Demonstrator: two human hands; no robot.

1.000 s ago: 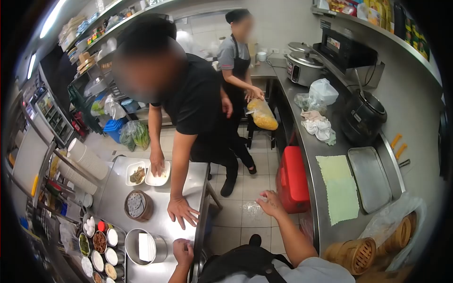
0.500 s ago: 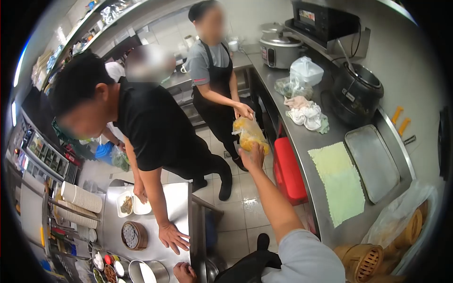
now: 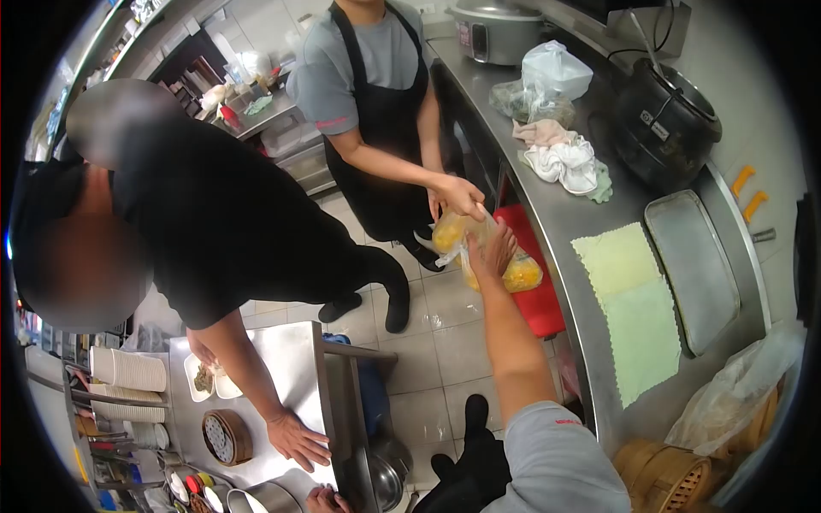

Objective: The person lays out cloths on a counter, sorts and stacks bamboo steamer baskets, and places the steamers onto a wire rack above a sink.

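Observation:
My right hand is at the upper part of a clear plastic bag with yellow contents; its fingers are against the plastic. A co-worker's hand in front of me holds the top of the same bag. Low in the view, my left hand rests at the edge of the steel table, partly cut off by the frame, its fingers curled. Another person's spread hand lies flat on that table, near a round bamboo steamer and white trays with food.
On the right steel counter are a yellow-green cloth, a metal tray, crumpled rags, a black pot and bamboo baskets. A red box stands below. Stacked cups are at left.
My right hand has reached forward to the bag, which the co-worker has brought closer. The person in black leans further left and down. The view has shifted.

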